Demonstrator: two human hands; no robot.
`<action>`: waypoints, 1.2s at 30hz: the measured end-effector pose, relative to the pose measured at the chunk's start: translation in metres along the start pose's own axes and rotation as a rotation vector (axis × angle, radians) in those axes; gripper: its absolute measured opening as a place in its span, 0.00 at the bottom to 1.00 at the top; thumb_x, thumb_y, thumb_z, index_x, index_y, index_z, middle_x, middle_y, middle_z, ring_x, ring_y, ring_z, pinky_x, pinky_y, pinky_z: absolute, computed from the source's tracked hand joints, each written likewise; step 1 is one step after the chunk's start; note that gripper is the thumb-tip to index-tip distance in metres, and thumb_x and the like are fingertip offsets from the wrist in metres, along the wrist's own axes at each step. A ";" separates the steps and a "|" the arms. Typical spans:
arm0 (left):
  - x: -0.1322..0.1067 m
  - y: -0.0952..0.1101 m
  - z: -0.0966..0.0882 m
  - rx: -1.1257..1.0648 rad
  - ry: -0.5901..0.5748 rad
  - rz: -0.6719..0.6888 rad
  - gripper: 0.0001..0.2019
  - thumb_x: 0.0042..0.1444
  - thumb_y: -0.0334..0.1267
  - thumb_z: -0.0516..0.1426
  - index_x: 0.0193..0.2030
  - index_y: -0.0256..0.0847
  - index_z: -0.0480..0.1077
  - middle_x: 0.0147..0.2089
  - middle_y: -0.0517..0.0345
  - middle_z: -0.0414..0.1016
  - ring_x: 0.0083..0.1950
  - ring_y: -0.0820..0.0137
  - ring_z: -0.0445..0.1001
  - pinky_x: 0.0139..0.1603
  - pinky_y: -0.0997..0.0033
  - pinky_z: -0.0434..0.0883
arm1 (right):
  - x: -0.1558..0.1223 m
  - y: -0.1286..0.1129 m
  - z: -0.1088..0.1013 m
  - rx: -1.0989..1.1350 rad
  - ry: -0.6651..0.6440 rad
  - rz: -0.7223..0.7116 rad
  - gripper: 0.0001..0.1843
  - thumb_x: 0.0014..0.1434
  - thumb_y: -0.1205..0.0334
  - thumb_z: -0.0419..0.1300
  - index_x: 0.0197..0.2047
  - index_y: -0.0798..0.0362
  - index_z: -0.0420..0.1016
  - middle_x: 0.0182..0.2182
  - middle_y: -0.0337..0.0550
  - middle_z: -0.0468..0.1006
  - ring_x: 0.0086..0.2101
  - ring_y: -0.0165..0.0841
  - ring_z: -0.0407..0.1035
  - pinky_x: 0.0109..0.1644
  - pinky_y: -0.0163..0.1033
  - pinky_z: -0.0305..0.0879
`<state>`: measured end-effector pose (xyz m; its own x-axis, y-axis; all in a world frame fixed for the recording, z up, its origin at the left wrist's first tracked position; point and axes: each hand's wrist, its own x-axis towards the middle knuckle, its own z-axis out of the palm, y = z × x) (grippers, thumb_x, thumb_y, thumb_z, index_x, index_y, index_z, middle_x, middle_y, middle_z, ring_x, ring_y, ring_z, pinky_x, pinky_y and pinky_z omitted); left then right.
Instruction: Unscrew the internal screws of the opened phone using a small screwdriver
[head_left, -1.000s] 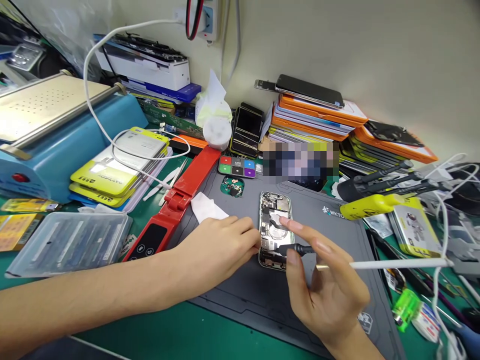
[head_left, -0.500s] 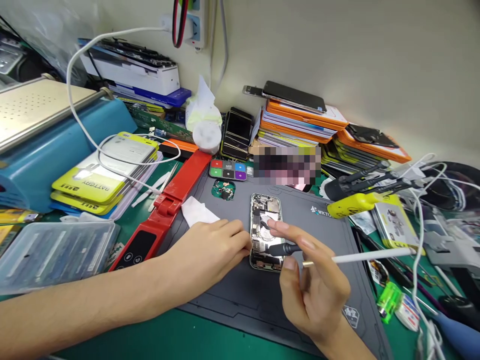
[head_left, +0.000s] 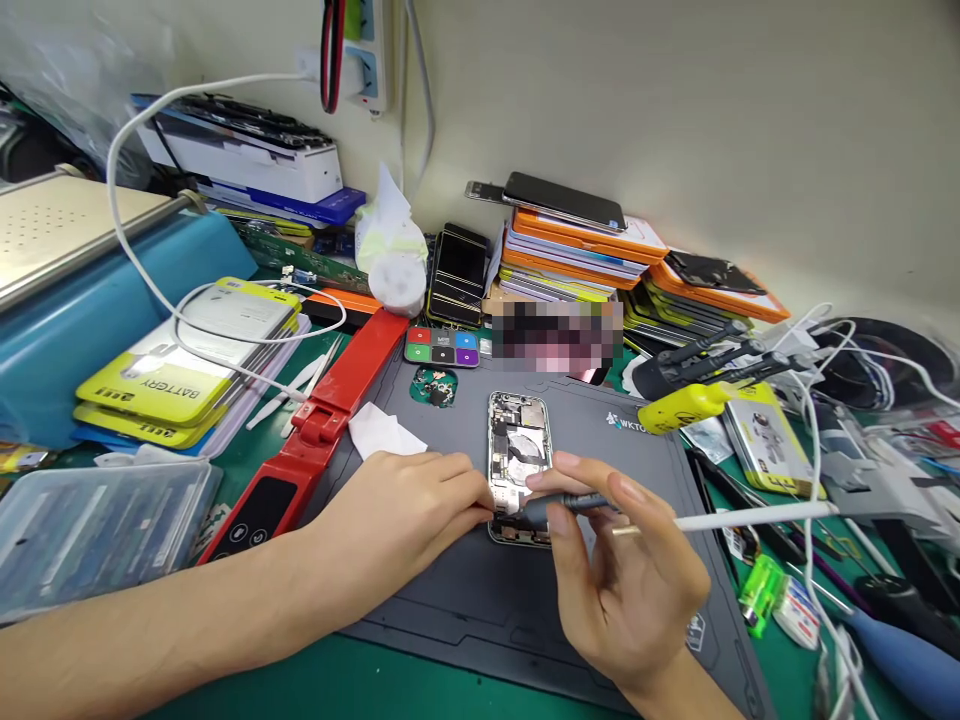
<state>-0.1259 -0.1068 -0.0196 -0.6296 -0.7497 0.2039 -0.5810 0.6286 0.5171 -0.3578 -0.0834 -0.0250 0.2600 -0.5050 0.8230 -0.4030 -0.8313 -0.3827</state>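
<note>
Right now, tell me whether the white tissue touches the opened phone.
No, the white tissue lies left of the opened phone, with gray mat showing between them.

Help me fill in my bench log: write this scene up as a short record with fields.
Workpiece: opened phone, inner parts exposed
Surface: gray mat on a green bench
Left hand: fingertips at the phone's left edge; grip unclear
Right hand: holds a dark tool over the phone's near end, contact unclear; a white stick also among its fingers
Left of phone: white tissue, hinged red device
Right of phone: yellow bottle
</note>
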 end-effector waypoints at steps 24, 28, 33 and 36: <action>0.001 0.008 -0.004 -0.029 0.001 -0.022 0.09 0.75 0.37 0.53 0.45 0.44 0.75 0.44 0.64 0.76 0.41 0.67 0.76 0.38 0.64 0.65 | 0.017 0.010 0.000 -0.119 0.047 0.032 0.48 0.64 0.85 0.61 0.81 0.47 0.57 0.57 0.55 0.77 0.40 0.33 0.80 0.35 0.38 0.78; 0.000 0.007 -0.003 -0.016 0.042 -0.011 0.09 0.76 0.37 0.53 0.48 0.43 0.76 0.56 0.64 0.79 0.50 0.67 0.81 0.45 0.63 0.74 | 0.017 0.015 0.004 -0.128 0.023 0.075 0.49 0.66 0.83 0.61 0.82 0.42 0.54 0.59 0.55 0.75 0.41 0.36 0.80 0.37 0.40 0.79; 0.000 0.005 -0.001 0.061 0.084 0.022 0.10 0.74 0.35 0.53 0.45 0.44 0.76 0.63 0.67 0.77 0.51 0.62 0.83 0.42 0.57 0.79 | 0.013 0.019 0.007 -0.174 -0.016 0.043 0.49 0.66 0.84 0.61 0.83 0.42 0.52 0.60 0.56 0.75 0.43 0.35 0.80 0.32 0.36 0.76; 0.000 0.005 -0.001 0.067 0.080 0.020 0.10 0.74 0.36 0.53 0.45 0.45 0.76 0.64 0.68 0.77 0.51 0.61 0.83 0.43 0.54 0.81 | 0.015 0.018 0.007 -0.194 -0.028 0.048 0.49 0.67 0.83 0.60 0.83 0.42 0.52 0.60 0.54 0.76 0.44 0.34 0.80 0.33 0.36 0.77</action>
<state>-0.1281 -0.1038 -0.0158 -0.5998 -0.7494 0.2805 -0.6035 0.6538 0.4564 -0.3552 -0.1075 -0.0230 0.2598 -0.5516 0.7926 -0.5765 -0.7471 -0.3310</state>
